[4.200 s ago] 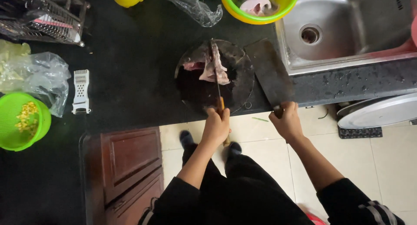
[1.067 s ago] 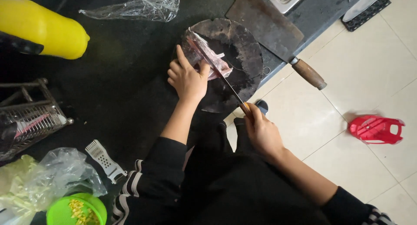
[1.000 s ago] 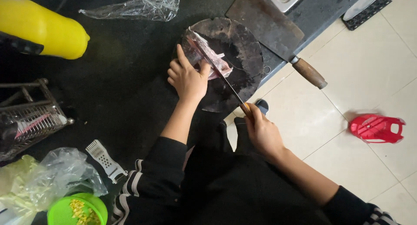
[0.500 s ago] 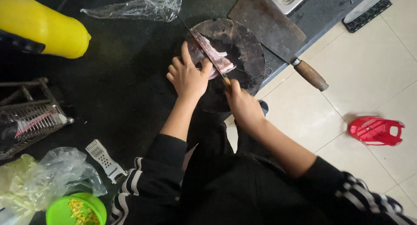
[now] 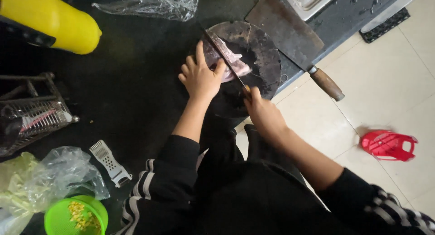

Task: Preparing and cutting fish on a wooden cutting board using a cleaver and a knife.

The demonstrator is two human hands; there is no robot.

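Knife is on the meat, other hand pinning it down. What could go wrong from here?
The left hand presses the pinkish meat right beside the knife held by the right hand; a slip could cut those fingers. The cleaver has its handle out past the counter edge, so an elbow might knock it off.

On the dark stone counter [image 5: 136, 103] the round wooden chopping board [image 5: 258, 53] carries the pinkish raw meat [image 5: 226, 58], with the broad steel cleaver [image 5: 290, 38] to its right and the white plastic grater [image 5: 110, 162] well to its left.
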